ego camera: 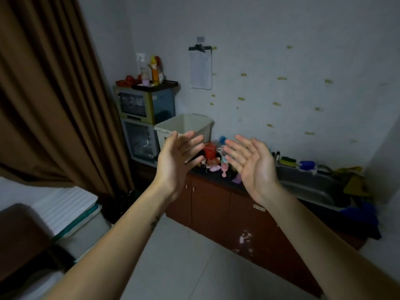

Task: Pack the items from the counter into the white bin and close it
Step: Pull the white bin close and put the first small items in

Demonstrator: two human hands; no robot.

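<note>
Dim kitchen corner ahead of me: a dark-topped table [218, 179] over reddish cabinet doors, a steel sink [311, 187] to its right, a brown curtain [49, 100] on the left. My left hand [175, 161] and right hand [253, 165] are raised palms-in with the grip wide on both, holding nothing, well short of the table. The white bin [184, 126] stands open at the table's far left end, no lid visible. Just beside it lies a huddle of small items: a red lidded pot [210, 150], a blue-capped bottle [223, 140], pink plastic pieces [224, 169]. I judge these light, hard and a bit slick; the pot may be breakable, so I would take it round the body, and the bottle round its middle.
</note>
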